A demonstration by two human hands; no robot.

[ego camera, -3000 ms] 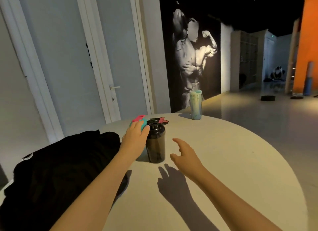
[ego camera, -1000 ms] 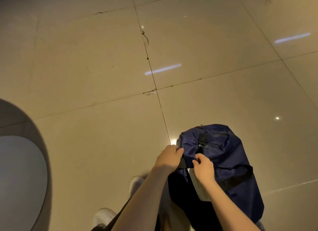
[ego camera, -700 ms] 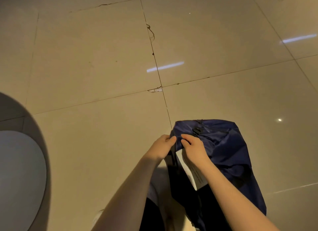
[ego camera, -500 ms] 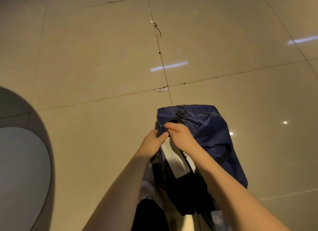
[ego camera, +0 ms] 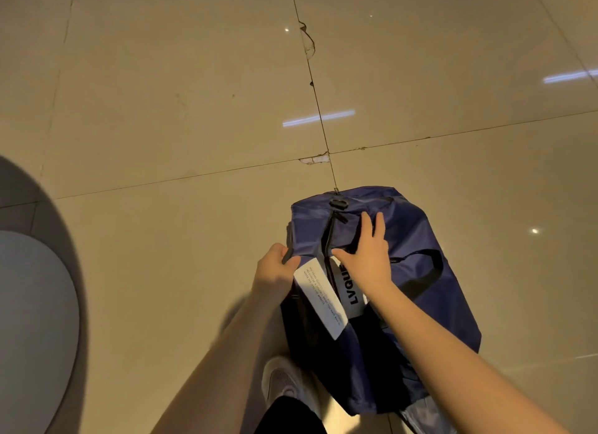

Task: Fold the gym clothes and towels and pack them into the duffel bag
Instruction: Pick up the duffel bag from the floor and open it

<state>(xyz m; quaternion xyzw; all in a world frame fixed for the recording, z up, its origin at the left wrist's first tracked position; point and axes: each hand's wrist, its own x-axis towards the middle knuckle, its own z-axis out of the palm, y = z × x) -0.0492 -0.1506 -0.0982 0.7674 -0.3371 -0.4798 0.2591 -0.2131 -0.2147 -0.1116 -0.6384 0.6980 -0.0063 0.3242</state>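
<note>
Head view: I see a crumpled navy duffel bag (ego camera: pixel 417 236) with white tags (ego camera: pixel 318 299) — left hand (ego camera: pixel 275 272) grips its edge, right hand (ego camera: pixel 365 255) lies flat on it, fingers spread.

navy duffel bag (ego camera: pixel 417 239), white printed tag (ego camera: pixel 318 299), beige floor (ego camera: pixel 161 110)

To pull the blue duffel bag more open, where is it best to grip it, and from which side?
Pinch the right lip of the zipper from above, coming from the right side of the duffel bag. The left hand grips the left edge, so an opposite pull should spread the soft fabric. The right hand rests flat beside that lip.
</note>
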